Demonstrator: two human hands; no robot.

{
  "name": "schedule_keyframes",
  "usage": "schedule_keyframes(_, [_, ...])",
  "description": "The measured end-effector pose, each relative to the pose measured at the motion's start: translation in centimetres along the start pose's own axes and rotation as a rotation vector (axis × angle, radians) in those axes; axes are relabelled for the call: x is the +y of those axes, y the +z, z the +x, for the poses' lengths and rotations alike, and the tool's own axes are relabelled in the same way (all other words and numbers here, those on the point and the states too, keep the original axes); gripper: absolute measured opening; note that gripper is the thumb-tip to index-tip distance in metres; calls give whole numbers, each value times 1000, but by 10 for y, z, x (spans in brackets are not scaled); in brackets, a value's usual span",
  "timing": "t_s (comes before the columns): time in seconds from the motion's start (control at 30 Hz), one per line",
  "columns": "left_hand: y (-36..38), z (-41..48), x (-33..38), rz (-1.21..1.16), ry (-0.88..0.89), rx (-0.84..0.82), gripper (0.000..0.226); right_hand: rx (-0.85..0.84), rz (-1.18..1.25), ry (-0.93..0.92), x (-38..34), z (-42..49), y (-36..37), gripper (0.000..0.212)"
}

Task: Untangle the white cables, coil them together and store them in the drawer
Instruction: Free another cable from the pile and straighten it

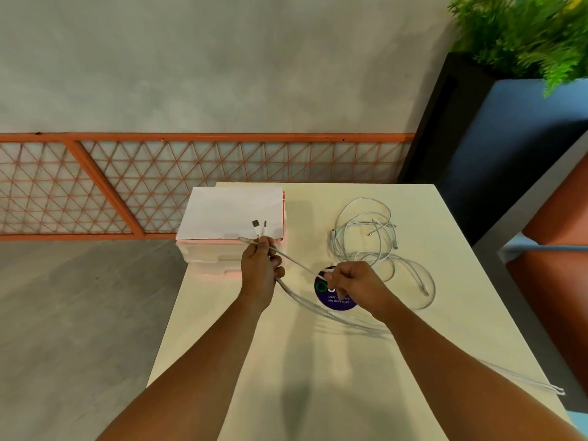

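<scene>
My left hand [259, 265] grips several white cables near their plug ends, and two USB plugs [260, 227] stick up above its fingers. From that fist the held cables [318, 308] sweep down and right under my right forearm to the table's right edge. My right hand [351, 280] pinches one white cable stretched taut between both hands. A loose tangle of white cables [372, 237] lies on the table to the right of my hands. The small drawer unit [219, 254], white top and translucent pinkish front, sits at the table's far left corner, drawers shut.
The cream table [286, 361] carries a round purple sticker [334, 299] under my right hand. An orange mesh fence [191, 186] runs behind. A black and blue planter [496, 122] with green foliage stands at the right. Grey floor lies to the left.
</scene>
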State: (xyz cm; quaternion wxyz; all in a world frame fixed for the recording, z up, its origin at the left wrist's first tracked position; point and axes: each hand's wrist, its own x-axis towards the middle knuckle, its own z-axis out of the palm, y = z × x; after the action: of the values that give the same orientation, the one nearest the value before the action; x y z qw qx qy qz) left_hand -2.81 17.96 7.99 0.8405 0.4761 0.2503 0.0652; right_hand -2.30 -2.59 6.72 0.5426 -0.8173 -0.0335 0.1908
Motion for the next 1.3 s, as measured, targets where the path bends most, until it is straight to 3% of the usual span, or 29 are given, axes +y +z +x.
schedule_keyframes(0.2, [2,-1,-6,48,-4,2,36,-84,-144,74,15,2,3,34])
schedule_keyframes(0.43, [-1,-8,-16,84,-38,-109,40,251,-437,32,26,31,1,8])
schedule_keyframes(0.53, [-3,-12,-20,54,-62,-155,40,315,-492,136,29,53,1,35])
schedule_keyframes(0.6, [-5,-14,-20,33,-82,-180,40,323,-363,322,32,69,1,45])
schedule_keyframes(0.67, [-6,-15,-17,17,-103,-192,40,316,-221,435,33,80,1,28])
schedule_keyframes(0.73, [-7,-15,-14,7,-128,-195,40,295,51,488,31,87,2,9])
schedule_keyframes(0.8, [-9,-13,-12,24,-150,-197,39,328,371,527,27,92,3,15])
schedule_keyframes(0.9, [-14,-9,-11,118,-173,-217,39,456,676,558,16,102,-2,7])
schedule_keyframes(1.0, [-23,-6,-11,231,-198,-243,39,491,818,572,-2,112,-20,4])
schedule_keyframes(1.13, [-35,-3,-12,313,-213,-237,39,469,954,447,-35,128,-55,11])
schedule_keyframes(1.23, [-35,0,-10,329,-212,-229,38,461,937,363,-54,132,-67,25])
schedule_keyframes(1.3, [-33,1,-10,363,-201,-241,37,486,937,313,-59,134,-72,21])
